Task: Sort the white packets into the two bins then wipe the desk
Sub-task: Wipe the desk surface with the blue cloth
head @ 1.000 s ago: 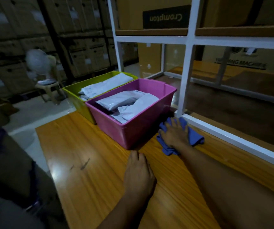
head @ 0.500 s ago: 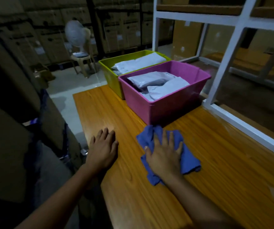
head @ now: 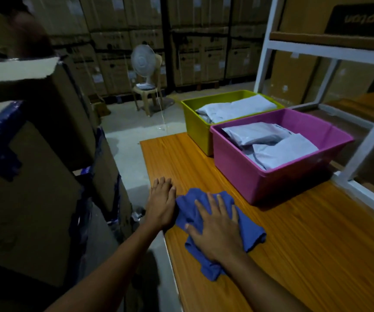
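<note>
While the right hand (head: 217, 230) presses flat, fingers spread, on the soft, limp blue cotton cloth (head: 246, 228) at the pink plastic bin's (head: 278, 185) seven o'clock, palm pressure suits it better than pinching.

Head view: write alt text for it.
A person's right hand presses a blue cloth flat on a wooden desk; the left hand rests at the desk's edge. Behind, pink bin and green bin hold white packets.
</note>
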The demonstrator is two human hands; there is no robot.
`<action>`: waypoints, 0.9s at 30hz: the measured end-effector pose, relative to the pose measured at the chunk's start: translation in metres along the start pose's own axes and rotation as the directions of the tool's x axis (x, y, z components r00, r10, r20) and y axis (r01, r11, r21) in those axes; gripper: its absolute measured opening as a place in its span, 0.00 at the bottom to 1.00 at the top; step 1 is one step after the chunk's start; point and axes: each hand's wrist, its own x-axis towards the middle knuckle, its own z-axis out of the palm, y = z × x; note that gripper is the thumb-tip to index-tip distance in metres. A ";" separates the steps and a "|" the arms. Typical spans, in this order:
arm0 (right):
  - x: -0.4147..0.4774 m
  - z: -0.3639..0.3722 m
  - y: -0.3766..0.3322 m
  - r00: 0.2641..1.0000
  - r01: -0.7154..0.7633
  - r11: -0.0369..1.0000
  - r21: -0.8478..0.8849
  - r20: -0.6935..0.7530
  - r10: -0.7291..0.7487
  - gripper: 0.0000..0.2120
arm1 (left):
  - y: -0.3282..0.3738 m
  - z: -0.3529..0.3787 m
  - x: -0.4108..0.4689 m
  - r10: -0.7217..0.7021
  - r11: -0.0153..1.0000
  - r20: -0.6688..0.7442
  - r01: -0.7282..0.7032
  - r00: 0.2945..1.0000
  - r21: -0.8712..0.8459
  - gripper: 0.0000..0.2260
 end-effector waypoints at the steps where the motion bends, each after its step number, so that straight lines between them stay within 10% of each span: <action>1: 0.010 0.001 -0.005 0.998 -0.058 0.998 0.000 -0.026 0.058 0.36 | 0.000 -0.003 0.006 0.000 1.000 -0.006 0.000 1.000 -0.024 0.33; 11: 0.175 0.023 -0.055 0.997 -0.062 0.998 0.026 -0.047 0.063 0.31 | -0.042 -0.020 0.117 -0.204 0.808 -0.023 0.155 0.979 -0.569 0.26; 21: 0.347 0.049 -0.098 0.978 -0.198 0.980 0.019 -0.064 0.199 0.36 | -0.133 0.003 0.246 -0.209 0.660 -0.035 0.114 0.977 -0.743 0.34; 27: 0.360 0.056 -0.121 0.994 0.109 0.994 0.023 0.026 -0.110 0.36 | -0.103 -0.027 0.236 -0.298 0.350 -0.021 0.089 0.954 -0.933 0.33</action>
